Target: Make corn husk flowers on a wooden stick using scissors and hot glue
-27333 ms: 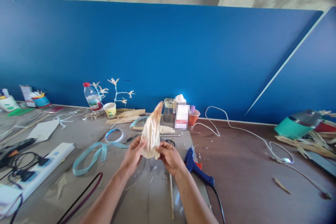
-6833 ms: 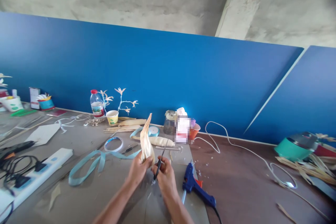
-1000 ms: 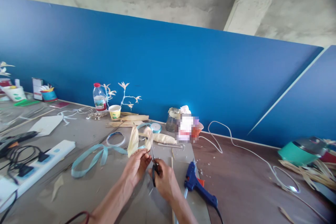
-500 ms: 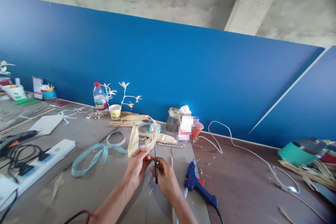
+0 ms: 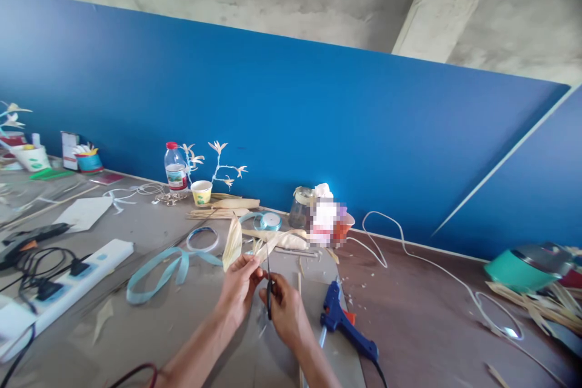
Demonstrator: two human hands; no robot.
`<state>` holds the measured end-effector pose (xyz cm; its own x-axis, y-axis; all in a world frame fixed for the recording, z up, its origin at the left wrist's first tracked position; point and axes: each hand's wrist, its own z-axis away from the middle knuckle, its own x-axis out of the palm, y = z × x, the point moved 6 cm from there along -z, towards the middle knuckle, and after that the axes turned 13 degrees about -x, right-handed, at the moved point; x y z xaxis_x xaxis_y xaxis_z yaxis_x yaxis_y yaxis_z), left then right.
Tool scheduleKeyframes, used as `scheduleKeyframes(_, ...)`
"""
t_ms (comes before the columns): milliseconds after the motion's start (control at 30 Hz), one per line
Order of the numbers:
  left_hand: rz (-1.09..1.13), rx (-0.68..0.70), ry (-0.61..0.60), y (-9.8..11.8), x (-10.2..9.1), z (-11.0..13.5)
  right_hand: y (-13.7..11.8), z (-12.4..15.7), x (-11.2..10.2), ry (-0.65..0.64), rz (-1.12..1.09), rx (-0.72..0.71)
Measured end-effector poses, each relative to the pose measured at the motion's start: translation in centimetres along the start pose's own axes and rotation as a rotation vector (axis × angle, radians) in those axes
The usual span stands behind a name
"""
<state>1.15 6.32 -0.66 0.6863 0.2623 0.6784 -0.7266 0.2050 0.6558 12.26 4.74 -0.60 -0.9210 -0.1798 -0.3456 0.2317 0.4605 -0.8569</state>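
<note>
So the big blue panel [image 5: 291,115] runs across the back, with a messy table [image 5: 191,321] in front, grey on the left and brown on the right. Biggest thing on it is the white power strip [image 5: 97,273] over left, then a loopy light blue ribbon [image 5: 182,267], and a blue glue gun [image 5: 335,312] lying just right of the right arm. Plastic bottle [image 5: 176,176] with a red cap stands near the panel.

Left hand [image 5: 239,288] has a pale dried husk [image 5: 233,244] pinched between thumb and fingers, mid-table, with pieces sticking up and out past the fingertips. Right hand [image 5: 285,308] is curled around black-handled scissors [image 5: 270,298], blades pointing away, right up by the husk; can't tell if they're touching it. Smallest bit: a blue ribbon spool [image 5: 271,221] behind.
</note>
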Motion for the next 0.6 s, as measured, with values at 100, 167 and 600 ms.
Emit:
scheduleKeyframes(100,-0.008,-0.011,-0.008,-0.2,0.1,0.0,-0.3,-0.1,-0.1,0.018,-0.018,-0.005)
scheduleKeyframes(167,-0.001,-0.031,-0.013,-0.4,0.1,0.0,-0.4,-0.2,-0.1,0.029,-0.058,-0.010)
scheduleKeyframes(600,-0.037,-0.100,-0.076,-1.1,1.1,0.6,-0.5,-0.4,-0.3,0.073,-0.293,-0.070)
